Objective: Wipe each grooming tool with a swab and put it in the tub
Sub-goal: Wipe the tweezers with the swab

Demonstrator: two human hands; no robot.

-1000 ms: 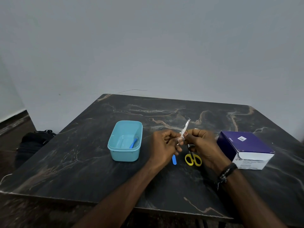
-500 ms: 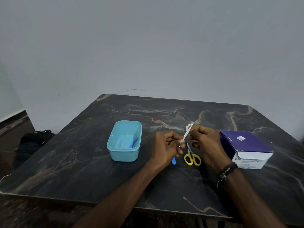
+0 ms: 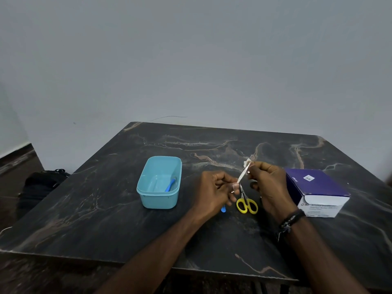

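Pinching the metal file low with the left hand, right hand clamping the swab at its tip — wipe full length, grip steady; tub waiting at nine o'clock.

— Where does the single view sit?
— On the person's head, looking forward and down across the dark marble-patterned table, wide-angle, close enough that both forearms enter from the bottom edge.
— And the upper half of the frame?
— Plain grey wall, with floor at lower left.
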